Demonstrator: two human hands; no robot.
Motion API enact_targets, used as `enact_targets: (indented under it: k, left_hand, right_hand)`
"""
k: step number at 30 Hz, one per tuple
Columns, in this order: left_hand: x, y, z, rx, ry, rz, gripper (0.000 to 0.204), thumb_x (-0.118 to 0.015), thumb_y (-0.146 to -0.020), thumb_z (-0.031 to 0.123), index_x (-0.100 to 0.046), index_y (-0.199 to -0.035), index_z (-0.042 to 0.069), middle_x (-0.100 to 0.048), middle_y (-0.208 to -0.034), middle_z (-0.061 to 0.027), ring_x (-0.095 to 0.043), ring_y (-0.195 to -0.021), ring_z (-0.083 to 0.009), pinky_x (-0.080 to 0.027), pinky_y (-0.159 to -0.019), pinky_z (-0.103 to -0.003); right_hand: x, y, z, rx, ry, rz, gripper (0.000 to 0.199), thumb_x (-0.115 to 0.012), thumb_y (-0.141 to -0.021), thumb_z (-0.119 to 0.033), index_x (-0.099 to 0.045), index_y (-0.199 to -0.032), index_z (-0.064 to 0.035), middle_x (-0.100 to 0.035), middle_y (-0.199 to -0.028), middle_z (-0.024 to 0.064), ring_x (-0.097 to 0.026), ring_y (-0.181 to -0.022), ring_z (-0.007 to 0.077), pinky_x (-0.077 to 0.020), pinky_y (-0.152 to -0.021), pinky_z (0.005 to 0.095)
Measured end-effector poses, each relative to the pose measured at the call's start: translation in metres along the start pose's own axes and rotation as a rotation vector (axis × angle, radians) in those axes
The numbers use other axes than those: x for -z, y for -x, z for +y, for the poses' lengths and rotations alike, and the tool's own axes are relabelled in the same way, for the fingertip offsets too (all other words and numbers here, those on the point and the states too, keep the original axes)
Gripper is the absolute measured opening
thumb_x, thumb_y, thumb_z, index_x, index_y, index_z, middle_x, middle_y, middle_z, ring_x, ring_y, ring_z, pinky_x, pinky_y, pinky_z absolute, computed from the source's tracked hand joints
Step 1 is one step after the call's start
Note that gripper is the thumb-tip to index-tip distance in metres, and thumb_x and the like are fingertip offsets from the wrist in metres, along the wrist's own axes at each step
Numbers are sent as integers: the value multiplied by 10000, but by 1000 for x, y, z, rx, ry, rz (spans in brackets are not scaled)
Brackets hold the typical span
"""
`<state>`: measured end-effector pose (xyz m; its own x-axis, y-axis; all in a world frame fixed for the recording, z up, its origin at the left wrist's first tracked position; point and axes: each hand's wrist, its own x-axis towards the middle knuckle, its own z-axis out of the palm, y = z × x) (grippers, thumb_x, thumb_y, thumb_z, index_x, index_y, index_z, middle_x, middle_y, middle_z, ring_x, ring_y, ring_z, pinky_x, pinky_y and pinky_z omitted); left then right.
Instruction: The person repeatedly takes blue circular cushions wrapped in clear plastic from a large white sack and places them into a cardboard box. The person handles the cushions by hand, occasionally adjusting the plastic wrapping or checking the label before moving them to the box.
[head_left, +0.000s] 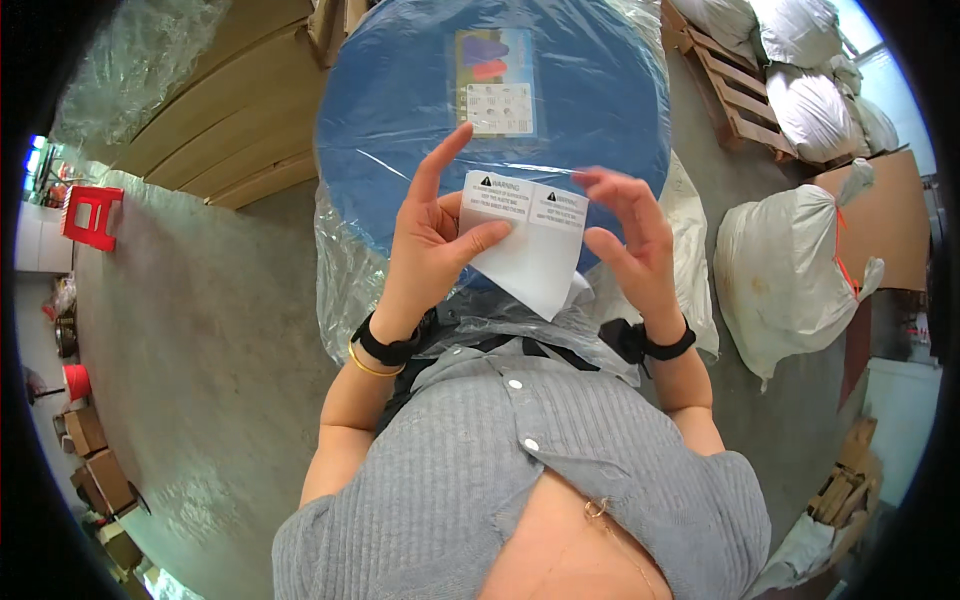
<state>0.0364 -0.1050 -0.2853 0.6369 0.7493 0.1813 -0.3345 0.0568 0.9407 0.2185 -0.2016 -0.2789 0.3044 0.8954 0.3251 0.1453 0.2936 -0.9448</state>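
Note:
My left hand pinches a white sheet of warning labels between its thumb and the fingers behind, with the index finger pointing up. To the right of the sheet, my right hand has its fingers apart and curved, slightly blurred, holding nothing that I can see. Beneath both hands is a large round blue item wrapped in clear plastic film. A colourful printed card with pictures lies on it under the film, beyond my hands.
Big cardboard sheets stand at the far left. A red plastic stool is on the left floor. Stuffed white sacks and a wooden pallet are on the right. Small cardboard boxes line the left wall.

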Motion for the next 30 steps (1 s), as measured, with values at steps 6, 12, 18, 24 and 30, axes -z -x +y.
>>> enact_targets:
  k: [6, 12, 18, 24, 30]
  left_hand:
    - [-5, 11, 3, -17, -42, 15, 746, -606, -751, -60, -209, -1364, 89, -616, -961, -142, -598, -880, -146, -476, -726, -245]
    - [-3, 21, 5, -13, -253, 5, 657, -521, -815, -60, -183, -1367, 57, -597, -980, -136, -588, -837, -115, -456, -684, -210]
    - [-4, 22, 3, -3, -300, -16, 641, -491, -817, -70, -186, -1366, 58, -591, -982, -128, -580, -815, -98, -443, -661, -201]
    - [-4, 27, -1, 144, -142, -78, 587, -505, -805, -60, -247, -1319, 54, -618, -900, -104, -581, -806, -93, -437, -675, -205]
    - [-10, 28, -7, 236, 22, -152, 553, -500, -809, -49, -244, -1290, 45, -619, -908, -108, -581, -820, -105, -441, -716, -235]
  right_hand:
    - [-17, -24, -21, 542, 760, -225, 230, -720, -645, -125, -666, -868, -139, -556, -1123, 65, -472, -1127, 258, -231, -1024, 485]
    - [-23, -25, -12, 537, 777, -244, 148, -732, -623, -148, -676, -759, -158, -627, -936, -20, -541, -1028, 190, -168, -1052, 501]
    - [-27, -24, -12, 553, 803, -272, 85, -700, -650, -103, -655, -717, -131, -637, -893, -21, -569, -974, 178, -187, -1043, 509]
    - [-7, -35, -5, 425, 635, -80, 121, -679, -656, -74, -651, -763, -122, -641, -839, -11, -590, -913, 175, -220, -1035, 504]
    - [-9, -41, -13, 847, 906, -222, 210, -681, -637, -79, -656, -842, -117, -632, -881, -10, -585, -896, 161, -261, -1018, 506]
